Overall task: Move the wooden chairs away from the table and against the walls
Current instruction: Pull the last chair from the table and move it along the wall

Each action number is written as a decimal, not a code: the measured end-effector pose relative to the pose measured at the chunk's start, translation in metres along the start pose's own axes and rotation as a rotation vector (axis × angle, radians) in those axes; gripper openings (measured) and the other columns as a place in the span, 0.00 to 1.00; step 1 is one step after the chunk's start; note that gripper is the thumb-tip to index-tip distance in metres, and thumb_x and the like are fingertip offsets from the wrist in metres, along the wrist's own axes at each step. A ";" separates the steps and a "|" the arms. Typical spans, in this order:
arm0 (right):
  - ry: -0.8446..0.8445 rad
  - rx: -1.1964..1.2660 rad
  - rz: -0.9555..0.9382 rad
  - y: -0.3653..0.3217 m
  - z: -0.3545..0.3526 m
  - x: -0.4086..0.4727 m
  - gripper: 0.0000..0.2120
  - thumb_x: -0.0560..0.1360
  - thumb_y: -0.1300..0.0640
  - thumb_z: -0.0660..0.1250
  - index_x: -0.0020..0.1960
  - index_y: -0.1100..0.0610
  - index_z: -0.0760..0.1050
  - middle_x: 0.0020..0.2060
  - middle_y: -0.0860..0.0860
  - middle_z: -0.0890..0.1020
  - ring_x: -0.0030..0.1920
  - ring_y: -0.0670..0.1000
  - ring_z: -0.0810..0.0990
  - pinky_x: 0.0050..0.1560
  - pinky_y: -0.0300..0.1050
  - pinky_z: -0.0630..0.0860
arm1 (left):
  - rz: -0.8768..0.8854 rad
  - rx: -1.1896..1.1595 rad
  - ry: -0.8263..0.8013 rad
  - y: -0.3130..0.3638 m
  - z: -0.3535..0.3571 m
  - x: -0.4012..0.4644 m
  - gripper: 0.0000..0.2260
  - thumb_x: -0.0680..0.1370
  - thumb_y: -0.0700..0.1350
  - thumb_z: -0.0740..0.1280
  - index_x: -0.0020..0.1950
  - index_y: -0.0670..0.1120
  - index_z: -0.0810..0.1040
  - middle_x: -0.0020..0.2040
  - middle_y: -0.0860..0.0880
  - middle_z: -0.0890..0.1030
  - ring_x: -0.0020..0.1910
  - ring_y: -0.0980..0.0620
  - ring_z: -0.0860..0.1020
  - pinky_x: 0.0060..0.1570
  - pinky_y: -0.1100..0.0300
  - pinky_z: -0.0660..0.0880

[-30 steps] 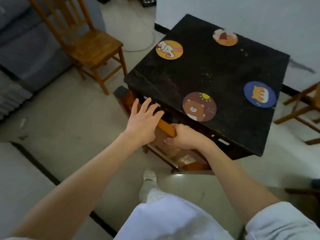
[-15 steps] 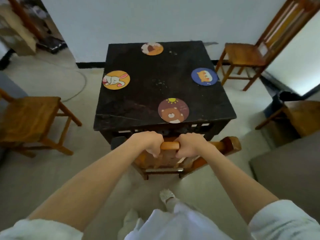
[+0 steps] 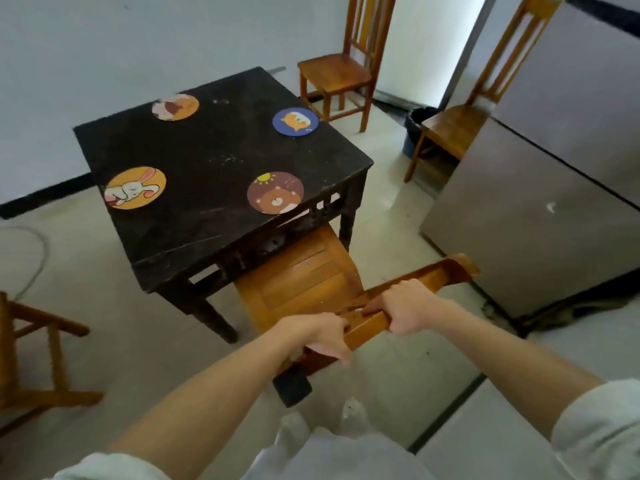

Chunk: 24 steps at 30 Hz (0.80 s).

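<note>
A wooden chair (image 3: 304,282) stands at the near side of the black table (image 3: 214,161), its seat partly under the tabletop. Both hands grip the chair's top rail: my left hand (image 3: 318,336) near its left end, my right hand (image 3: 407,306) near its middle. Two other wooden chairs stand against the far right walls, one (image 3: 341,74) beside the white wall and one (image 3: 457,119) by the grey panel. Part of another chair (image 3: 31,344) shows at the left edge.
Round animal coasters, among them a bear coaster (image 3: 275,192) and a rabbit coaster (image 3: 135,187), lie on the tabletop. A large grey block (image 3: 540,209) stands close on the right. A dark bin (image 3: 415,129) sits behind the right chair. My feet (image 3: 311,424) are just behind the held chair.
The held chair has come out from under the table toward me, showing its seat. My view has swung left of the table, and both hands stay closed on the top rail.
</note>
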State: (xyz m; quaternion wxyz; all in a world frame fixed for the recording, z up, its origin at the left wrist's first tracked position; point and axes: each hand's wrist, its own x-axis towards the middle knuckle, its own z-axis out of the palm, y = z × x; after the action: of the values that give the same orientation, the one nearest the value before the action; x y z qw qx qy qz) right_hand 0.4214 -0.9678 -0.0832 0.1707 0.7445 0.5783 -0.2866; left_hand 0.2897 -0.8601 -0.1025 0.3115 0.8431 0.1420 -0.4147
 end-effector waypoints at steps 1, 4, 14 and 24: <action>-0.003 0.003 -0.015 0.000 0.006 -0.008 0.15 0.77 0.48 0.60 0.62 0.48 0.75 0.50 0.51 0.82 0.48 0.51 0.80 0.54 0.48 0.78 | 0.013 0.027 0.007 0.005 0.008 0.003 0.20 0.70 0.57 0.68 0.56 0.51 0.68 0.45 0.50 0.73 0.41 0.51 0.73 0.41 0.58 0.71; 0.012 -0.007 -0.065 -0.002 0.020 -0.031 0.17 0.79 0.50 0.59 0.67 0.43 0.71 0.51 0.51 0.82 0.49 0.51 0.80 0.54 0.47 0.77 | 0.033 0.062 -0.027 0.016 0.027 0.012 0.23 0.69 0.60 0.69 0.57 0.50 0.69 0.51 0.48 0.75 0.46 0.48 0.76 0.42 0.57 0.72; 0.024 0.006 -0.036 0.022 0.035 -0.076 0.18 0.79 0.51 0.60 0.68 0.45 0.71 0.58 0.48 0.80 0.56 0.51 0.77 0.54 0.42 0.71 | 0.073 -0.026 -0.069 0.064 0.051 0.021 0.20 0.69 0.58 0.70 0.54 0.49 0.69 0.45 0.49 0.75 0.47 0.46 0.78 0.47 0.54 0.78; -0.115 -0.018 0.031 0.038 0.030 -0.101 0.18 0.79 0.52 0.61 0.68 0.47 0.71 0.57 0.50 0.80 0.55 0.52 0.77 0.58 0.45 0.74 | 0.138 -0.119 -0.143 0.093 0.059 0.027 0.24 0.70 0.55 0.69 0.59 0.41 0.71 0.42 0.46 0.75 0.50 0.41 0.80 0.46 0.54 0.80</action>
State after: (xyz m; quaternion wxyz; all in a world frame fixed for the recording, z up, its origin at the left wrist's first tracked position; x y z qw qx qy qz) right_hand 0.4344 -1.0727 -0.0466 0.2148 0.7340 0.5587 -0.3210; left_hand 0.3170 -0.9695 -0.1130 0.3982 0.7990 0.0854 -0.4424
